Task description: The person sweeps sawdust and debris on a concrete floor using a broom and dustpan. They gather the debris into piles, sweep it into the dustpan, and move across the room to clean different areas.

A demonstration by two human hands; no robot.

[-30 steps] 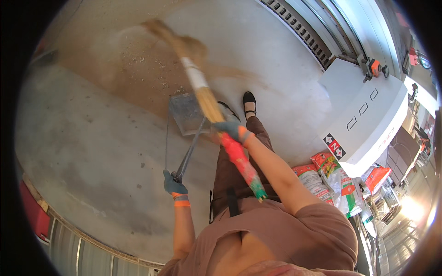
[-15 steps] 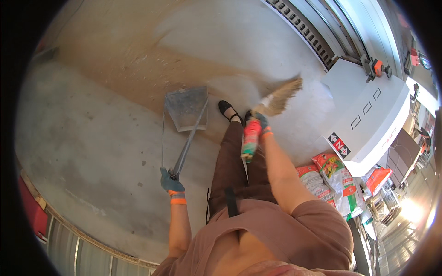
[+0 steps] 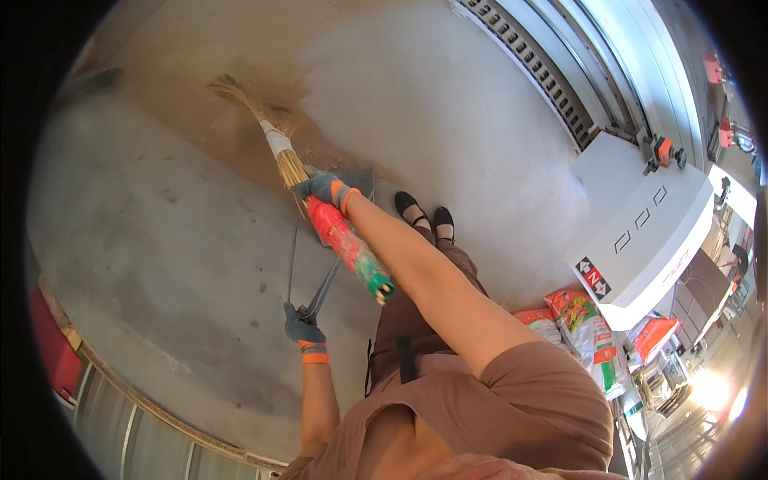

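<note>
In my right hand (image 3: 324, 186), gloved in grey with an orange cuff, is a straw broom (image 3: 290, 170). Its handle end is wrapped in red and green, and a white band circles the straw. The bristles reach out to the far left, over brown dust (image 3: 180, 120) on the floor. My left hand (image 3: 302, 324), in a matching glove, is closed round the handle of a grey metal dustpan (image 3: 360, 182). Much of the pan is hidden behind my right hand and the broom.
A large white machine (image 3: 640, 216) with a rail stands at the right. Several printed bags (image 3: 588, 328) lie below it. My feet in black shoes (image 3: 412, 210) are beside the dustpan. A corrugated metal wall (image 3: 152, 440) curves along the lower left, near a red object (image 3: 56, 352).
My right hand has swung the broom from the right, near my feet, across to the far left over the dust. My left hand and the dustpan stay almost where they were.
</note>
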